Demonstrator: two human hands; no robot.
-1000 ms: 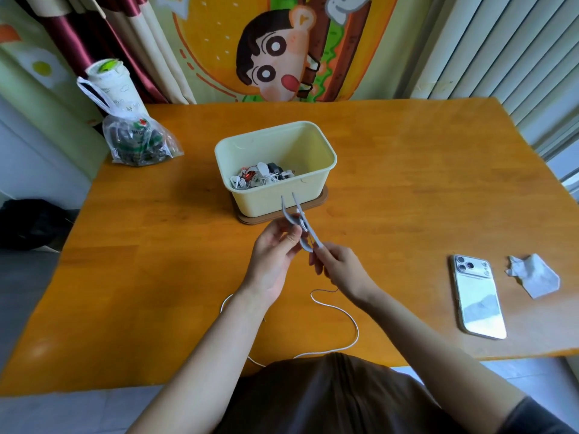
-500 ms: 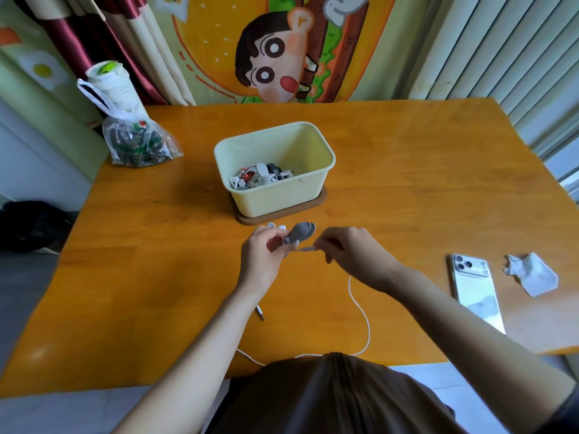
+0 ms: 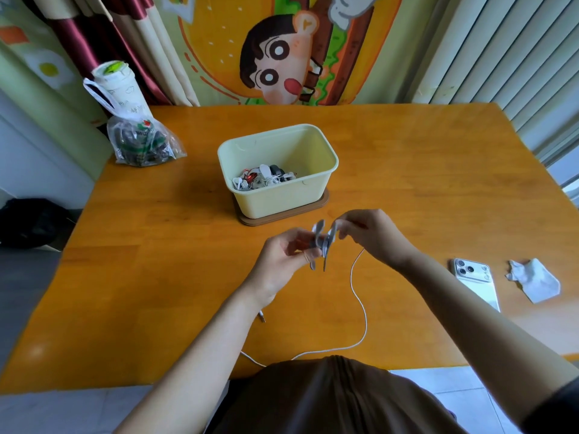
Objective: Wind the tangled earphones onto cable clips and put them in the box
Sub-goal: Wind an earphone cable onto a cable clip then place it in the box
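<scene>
My left hand [image 3: 283, 258] grips a grey cable clip [image 3: 322, 241] above the table, just in front of the box. My right hand [image 3: 369, 234] pinches the white earphone cable [image 3: 360, 302] right at the clip's upper right side. From there the cable hangs down, curves across the table and runs back to the near edge; its metal plug [image 3: 261, 317] lies beside my left forearm. The pale yellow box [image 3: 279, 202] stands on a brown lid, with several wound earphones [image 3: 263, 180] lying in its left half.
A white phone [image 3: 474, 285] lies face down at the right, a crumpled white tissue [image 3: 534, 280] beside it. A clear plastic bag [image 3: 142, 145] and a white cup [image 3: 117, 86] stand at the table's far left corner. The table [image 3: 156, 261] is orange wood.
The clip, held up and spread wide a second ago, now sits lower and sideways in my left hand. My right hand moved to the clip's right side, and the cable loop on the table shifted right.
</scene>
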